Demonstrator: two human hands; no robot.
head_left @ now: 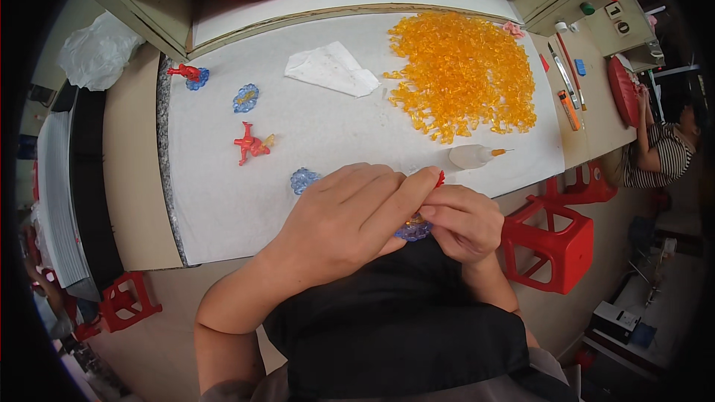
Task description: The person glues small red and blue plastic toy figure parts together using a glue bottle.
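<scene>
On the table (134,179), the amber pile (469,74) looked barely used. The left hand (339,216) and right hand (469,223) pinched a partly hidden blue-and-red piece (414,231) — likely mid-assembly. The bottle (469,156) lay just beyond, most in the way. One red figure (183,71) sat on a base (198,81), seemingly done; a loose figure (251,146) and two other bases (246,98) apparently remained.

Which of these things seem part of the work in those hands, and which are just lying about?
Seemingly part of it:
- blue-based piece, between left hand and right hand
- red figure
- blue scalloped disc
- amber pieces
- needle-tipped bottle

Probably just lying about:
- crumpled plastic
- red stool
- orange-handled tool
</scene>
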